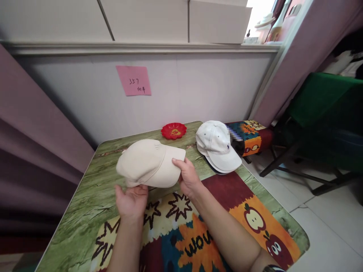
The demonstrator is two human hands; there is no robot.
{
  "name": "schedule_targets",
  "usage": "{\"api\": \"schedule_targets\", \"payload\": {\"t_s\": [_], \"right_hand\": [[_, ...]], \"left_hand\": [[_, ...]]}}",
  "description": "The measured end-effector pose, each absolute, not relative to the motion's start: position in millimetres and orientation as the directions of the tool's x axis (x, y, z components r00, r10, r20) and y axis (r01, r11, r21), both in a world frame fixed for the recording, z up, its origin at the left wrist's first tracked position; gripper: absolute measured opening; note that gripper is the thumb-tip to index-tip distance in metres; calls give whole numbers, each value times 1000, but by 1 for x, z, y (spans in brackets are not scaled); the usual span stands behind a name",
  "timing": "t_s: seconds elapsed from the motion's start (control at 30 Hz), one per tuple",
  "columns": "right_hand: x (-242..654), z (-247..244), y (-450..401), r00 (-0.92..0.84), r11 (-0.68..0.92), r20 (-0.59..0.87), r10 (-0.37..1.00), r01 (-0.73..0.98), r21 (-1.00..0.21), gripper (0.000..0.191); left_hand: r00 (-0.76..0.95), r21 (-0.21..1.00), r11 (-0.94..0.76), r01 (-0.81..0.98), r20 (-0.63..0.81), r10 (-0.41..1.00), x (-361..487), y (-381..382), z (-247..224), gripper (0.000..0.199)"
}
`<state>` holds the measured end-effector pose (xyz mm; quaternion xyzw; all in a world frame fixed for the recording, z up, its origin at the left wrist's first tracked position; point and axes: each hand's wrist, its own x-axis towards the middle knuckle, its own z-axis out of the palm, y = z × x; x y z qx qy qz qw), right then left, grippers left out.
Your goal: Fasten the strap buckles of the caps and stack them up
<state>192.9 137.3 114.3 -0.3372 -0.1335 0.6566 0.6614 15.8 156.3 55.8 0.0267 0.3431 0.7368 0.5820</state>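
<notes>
A cream baseball cap [141, 160] is held above the table, its brim pointing right. My right hand [189, 177] pinches the brim, thumb on top and fingers underneath. Palm up, my left hand [132, 200] supports the cap's lower edge, with its fingertips hidden under the crown and its thumb out to the side. To the right, a white baseball cap [214, 138] with a small dark logo rests on top of other caps; a dark brim [211, 166] shows below it.
A red scalloped dish [174, 130] stands near the wall. The green wood-patterned table [82, 211] carries a colourful cloth [227, 189] at its front. A pink note [134, 81] is stuck to the wall. On the right are a patterned bench [255, 138] and a green-covered chair [326, 109].
</notes>
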Motion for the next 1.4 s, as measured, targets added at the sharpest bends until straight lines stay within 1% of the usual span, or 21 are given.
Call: {"api": "schedule_targets", "payload": {"t_s": [0.1,0.17,0.23,0.27,0.3,0.33,0.37,0.4,0.47,0.57,0.63,0.7,0.77,0.8,0.83,0.87,0.93,1.07,1.17,1.3,1.4], "right_hand": [[202,121,140,162,-61,-309,937,-796,-603,34],[209,126,142,190,-37,-327,926,-815,-578,31],[215,130,142,214,-11,-343,914,-835,-550,28],[217,131,142,222,-1,-348,911,-842,-540,27],[218,132,142,228,7,-349,909,-846,-533,26],[219,133,142,231,12,-350,908,-848,-530,25],[220,133,141,230,11,-353,907,-851,-525,23],[220,132,141,225,6,-361,905,-856,-517,22],[222,132,141,207,-18,-406,890,-875,-484,21],[233,139,145,141,-65,-446,884,-907,-415,23],[248,150,152,118,-48,-378,918,-915,-402,26],[269,163,162,166,52,-240,956,-906,-420,28],[296,171,171,279,205,-104,955,-869,-450,30],[309,171,174,330,266,-55,942,-839,-474,32],[323,167,176,373,299,-51,927,-812,-501,32],[335,160,177,417,308,-91,905,-786,-536,33],[356,137,174,508,251,-266,819,-734,-631,32],[379,83,159,574,171,-437,692,-719,-674,35],[386,61,151,604,146,-476,639,-703,-696,32],[393,52,146,668,162,-441,600,-641,-750,26],[397,42,137,714,120,-426,555,-575,-809,24]], "left_hand": [[-305,631,24,-775,-407,861,38,146,50,57],[-286,751,125,-649,-392,874,52,130,44,47],[-238,904,196,-380,-300,924,61,107,35,36],[-197,968,173,-181,-208,958,64,95,29,34],[-134,994,100,41,-94,986,65,84,23,33],[-50,969,-17,248,31,998,66,73,16,31],[50,898,-152,412,144,988,67,64,10,28],[152,803,-279,526,235,960,67,56,4,26],[308,623,-460,633,343,887,67,47,-5,28],[401,475,-558,680,396,826,67,46,-11,31],[415,434,-581,689,421,807,67,49,-13,30],[419,415,-592,691,437,796,67,51,-13,30],[417,412,-597,689,448,791,65,52,-15,30],[416,414,-598,686,452,789,65,52,-15,30],[414,418,-601,682,456,787,65,52,-16,29],[413,421,-603,677,461,785,64,52,-17,29],[411,429,-609,667,470,781,64,53,-20,28],[404,439,-619,651,489,773,63,56,-24,27],[400,445,-622,644,496,770,63,57,-26,27],[396,468,-619,631,492,775,62,57,-27,26],[384,499,-613,613,490,783,61,55,-25,24]]}}
